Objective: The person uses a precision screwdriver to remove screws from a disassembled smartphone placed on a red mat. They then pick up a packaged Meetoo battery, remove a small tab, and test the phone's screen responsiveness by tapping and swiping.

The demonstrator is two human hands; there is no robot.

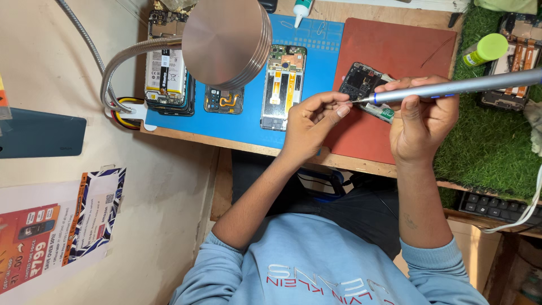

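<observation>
both forearms come up from the lower edge of the view in pale blue sleeves pushed back to the elbow, and the hands meet over a red mat [406, 42]. the left hand [310, 121] is bent inward at the wrist, its thumb and forefinger pinched together right at the tip of a grey pen-shaped screwdriver [451, 87]; whether something tiny sits between those fingertips cannot be told. the right hand [420, 121] is closed around the screwdriver's front end, fingers curled over the barrel, with the long shaft running off to the right edge of the view. the tip meets a small dark circuit board [361, 82] that lies tilted on the red mat, partly hidden under the right hand's fingers.

counted: one screwdriver, one circuit board under work, two mats side by side, the red one and a blue mat [316, 51] to its left. on the blue mat lie one opened phone frame [283, 85] upright in the middle, one small black part with an orange flex [224, 100], and a stack of phones with a white battery showing [166, 73]. one round metal lamp head [226, 42] on a gooseneck hangs over the blue mat. right of the red mat is a green turf mat [485, 147] with one green-capped bottle [484, 49].
</observation>
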